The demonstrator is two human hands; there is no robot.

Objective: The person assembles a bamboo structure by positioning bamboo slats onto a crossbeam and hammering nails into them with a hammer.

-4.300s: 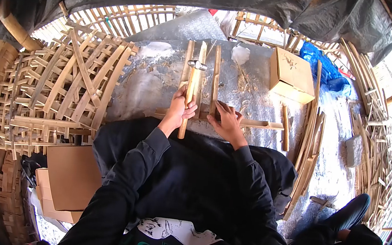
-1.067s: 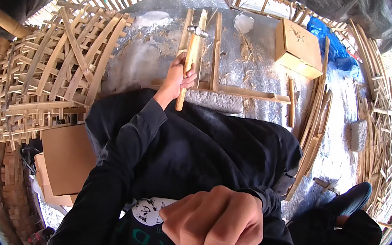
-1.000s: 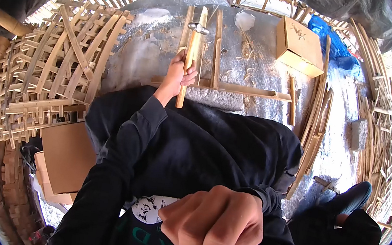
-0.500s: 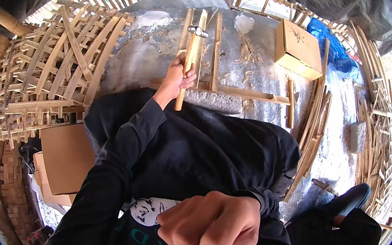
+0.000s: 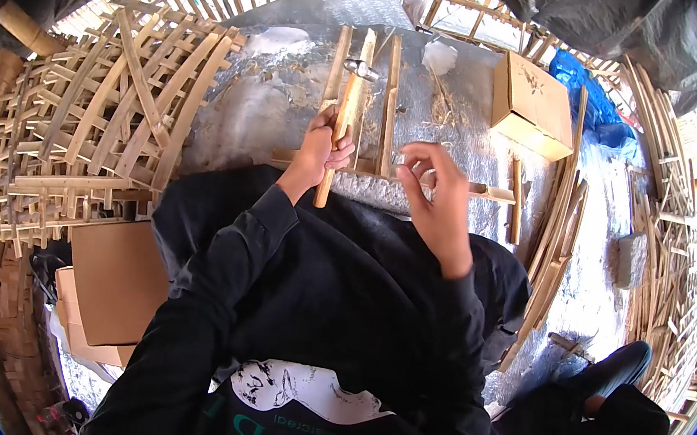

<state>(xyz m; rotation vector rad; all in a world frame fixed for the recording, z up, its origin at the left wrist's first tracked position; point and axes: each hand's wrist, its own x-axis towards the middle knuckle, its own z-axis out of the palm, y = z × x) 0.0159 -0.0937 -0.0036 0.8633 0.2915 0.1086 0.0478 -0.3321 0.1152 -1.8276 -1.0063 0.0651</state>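
My left hand (image 5: 321,155) is closed around the wooden handle of a hammer (image 5: 346,113). The hammer's metal head points away from me, above some bamboo strips. My right hand (image 5: 439,201) is over the right part of the bamboo frame, its thumb and forefinger curled toward each other in a pinch; anything between the tips is too small to make out. Beneath both hands lies a crosswise bamboo strip (image 5: 491,193), and upright strips (image 5: 390,105) run away from it. A grey block (image 5: 369,190) sits under the crosspiece, partly hidden by my right hand.
A woven bamboo panel (image 5: 106,101) lies to the left. One cardboard box (image 5: 536,106) stands at the back right, another (image 5: 119,281) by my left knee. Bamboo strips (image 5: 556,243) lie along the right, near a blue tarp (image 5: 592,108). Another person's foot (image 5: 619,368) shows at lower right.
My right hand has moved from close under the camera, where it was a fist, forward to the bamboo frame. My left hand still holds the hammer in nearly the same place.
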